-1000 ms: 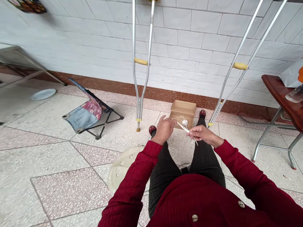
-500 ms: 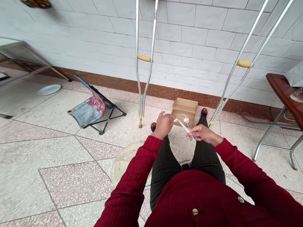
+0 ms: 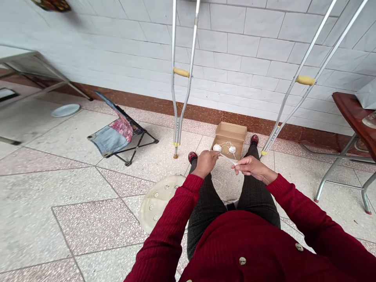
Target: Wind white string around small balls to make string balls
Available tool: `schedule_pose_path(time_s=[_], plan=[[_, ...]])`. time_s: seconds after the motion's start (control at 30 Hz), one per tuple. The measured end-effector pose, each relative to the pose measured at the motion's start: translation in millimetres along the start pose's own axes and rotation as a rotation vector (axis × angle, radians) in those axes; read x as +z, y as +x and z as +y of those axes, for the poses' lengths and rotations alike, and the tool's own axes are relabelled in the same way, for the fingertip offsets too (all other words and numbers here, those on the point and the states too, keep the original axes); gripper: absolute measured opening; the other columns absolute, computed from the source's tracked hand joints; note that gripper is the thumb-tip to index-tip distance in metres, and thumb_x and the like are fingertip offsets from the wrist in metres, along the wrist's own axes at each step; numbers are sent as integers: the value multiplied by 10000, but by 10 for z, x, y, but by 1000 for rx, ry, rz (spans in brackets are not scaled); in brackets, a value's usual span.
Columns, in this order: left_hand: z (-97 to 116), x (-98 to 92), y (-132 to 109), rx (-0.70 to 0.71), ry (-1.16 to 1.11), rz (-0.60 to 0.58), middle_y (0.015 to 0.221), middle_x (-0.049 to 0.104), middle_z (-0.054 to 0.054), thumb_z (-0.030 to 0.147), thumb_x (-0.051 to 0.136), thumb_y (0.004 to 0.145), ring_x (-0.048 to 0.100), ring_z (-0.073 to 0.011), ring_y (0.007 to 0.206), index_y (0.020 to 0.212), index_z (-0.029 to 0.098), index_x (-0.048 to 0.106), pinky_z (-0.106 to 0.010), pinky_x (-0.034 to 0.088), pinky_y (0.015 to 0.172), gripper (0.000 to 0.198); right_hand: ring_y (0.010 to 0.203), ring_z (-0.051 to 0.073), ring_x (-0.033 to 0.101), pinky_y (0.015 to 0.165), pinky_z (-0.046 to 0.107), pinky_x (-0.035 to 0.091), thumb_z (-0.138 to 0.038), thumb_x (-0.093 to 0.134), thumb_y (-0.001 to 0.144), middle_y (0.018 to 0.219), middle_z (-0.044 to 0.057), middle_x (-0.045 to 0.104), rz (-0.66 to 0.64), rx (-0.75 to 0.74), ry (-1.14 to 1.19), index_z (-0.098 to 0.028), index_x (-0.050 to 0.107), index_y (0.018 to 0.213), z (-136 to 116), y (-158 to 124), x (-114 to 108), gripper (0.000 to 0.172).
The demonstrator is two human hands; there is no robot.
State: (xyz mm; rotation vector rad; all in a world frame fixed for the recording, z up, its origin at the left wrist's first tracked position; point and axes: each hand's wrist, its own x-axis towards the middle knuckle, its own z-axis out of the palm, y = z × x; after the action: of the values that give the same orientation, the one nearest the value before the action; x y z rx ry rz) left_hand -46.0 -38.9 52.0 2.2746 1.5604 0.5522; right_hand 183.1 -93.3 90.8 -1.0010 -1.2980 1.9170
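I sit with both arms in red sleeves held out over my knees. My right hand (image 3: 249, 166) is closed on a thin white stick (image 3: 230, 158) with white thread wound at it. My left hand (image 3: 208, 161) pinches the stick's far end or the thread there. Loose white thread (image 3: 219, 181) hangs down between my legs to the floor. Just beyond my hands an open cardboard box (image 3: 230, 133) lies on the floor with two white thread balls (image 3: 217, 148) inside.
Two metal crutches (image 3: 179, 98) (image 3: 296, 84) lean on the tiled wall either side of the box. A folding stool (image 3: 119, 133) stands to the left, a white plastic stool (image 3: 155, 197) beside my left leg, a brown table (image 3: 352, 117) at the right, a plate (image 3: 65, 110) far left.
My left hand has drawn in from its reach toward the box and now meets the stick's tip. The view shifted slightly, and the right hand barely moved.
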Motion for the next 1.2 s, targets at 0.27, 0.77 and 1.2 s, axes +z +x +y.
schedule_pose_path(time_s=[0.27,0.77,1.2], plan=[[203,284,-323,67,-68,-166,688,679,-13,206,482,917,600,-154,659,752,180,701,-225,379,634,275,431,27,279,415,214,156,-378,719,755,755,36,685,204,-205,-18,-161,715,1063,81,128,45,377],[472,11,-445,308,112,-92,759,656,-33,141,482,885,614,-182,800,777,177,631,-399,287,1052,187,713,203,647,663,292,469,-439,495,904,768,65,721,292,-424,-763,-201,751,828,814,96,-44,357],[476,653,-866,27,-355,-328,698,667,-8,197,385,930,606,-146,707,678,161,651,-223,418,682,368,344,44,431,355,196,278,-613,492,854,904,52,654,353,-227,-265,-200,631,1194,828,42,38,553]])
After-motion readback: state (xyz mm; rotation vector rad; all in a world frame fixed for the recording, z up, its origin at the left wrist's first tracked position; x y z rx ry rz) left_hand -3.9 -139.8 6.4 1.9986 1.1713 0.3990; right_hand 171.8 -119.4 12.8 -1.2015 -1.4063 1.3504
